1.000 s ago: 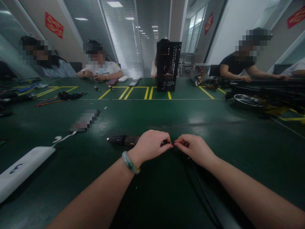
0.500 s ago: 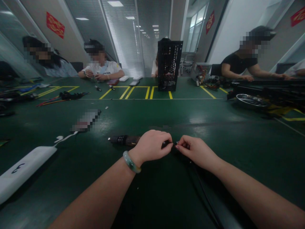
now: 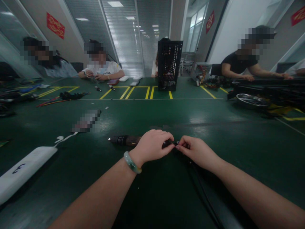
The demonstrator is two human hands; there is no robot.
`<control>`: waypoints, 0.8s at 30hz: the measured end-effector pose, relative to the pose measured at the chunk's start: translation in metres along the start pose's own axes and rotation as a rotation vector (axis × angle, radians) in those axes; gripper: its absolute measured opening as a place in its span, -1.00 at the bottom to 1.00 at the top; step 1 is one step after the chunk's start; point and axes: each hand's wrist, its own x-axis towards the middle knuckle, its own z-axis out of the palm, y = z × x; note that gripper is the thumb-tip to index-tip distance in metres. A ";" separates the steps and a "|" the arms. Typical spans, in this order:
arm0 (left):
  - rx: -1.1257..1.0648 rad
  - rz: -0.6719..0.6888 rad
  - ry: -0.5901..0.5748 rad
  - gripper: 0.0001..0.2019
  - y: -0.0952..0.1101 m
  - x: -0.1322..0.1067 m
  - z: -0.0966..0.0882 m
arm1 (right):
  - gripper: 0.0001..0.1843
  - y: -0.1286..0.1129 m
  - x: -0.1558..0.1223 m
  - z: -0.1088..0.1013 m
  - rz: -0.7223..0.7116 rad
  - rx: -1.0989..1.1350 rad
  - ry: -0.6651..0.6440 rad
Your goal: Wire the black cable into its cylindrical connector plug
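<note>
An electric screwdriver (image 3: 121, 140), dark and cylindrical with a metal tip to the left, lies on the green table. My left hand (image 3: 153, 144), with a jade-coloured bangle at its wrist, is closed over the rear part of it. Just to the right, my right hand (image 3: 195, 150) pinches the end of a black cable (image 3: 206, 192) close against the screwdriver's back end. The fingertips of both hands almost meet there. Whether the cable end sits in the screwdriver or only touches it, I cannot tell. From my right hand the cable runs down towards the near edge of view.
A white power bank (image 3: 26, 173) marked with a digit lies at left, with a white cord to a blurred phone (image 3: 87, 121). Bundled wires (image 3: 69, 95) lie farther back. A black computer case (image 3: 169, 66) stands across the table. Dark parts (image 3: 267, 95) lie at right. Several people sit opposite.
My left fingers have shifted slightly right, nearer to the right fingertips. My right hand and the cable stay almost where they were.
</note>
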 end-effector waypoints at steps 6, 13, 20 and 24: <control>-0.029 0.022 -0.016 -0.86 -0.001 0.000 -0.001 | -0.85 0.001 -0.001 0.000 0.003 0.003 -0.002; -0.025 0.001 -0.015 -0.84 0.000 0.000 -0.001 | -0.86 -0.003 -0.001 -0.001 -0.004 0.018 0.003; -0.042 0.028 -0.026 -0.85 -0.002 0.000 0.000 | -0.84 0.000 0.000 0.001 0.004 0.004 0.013; -0.042 0.033 -0.020 -0.86 -0.003 0.001 0.000 | -0.85 0.000 -0.001 0.001 0.001 0.024 0.022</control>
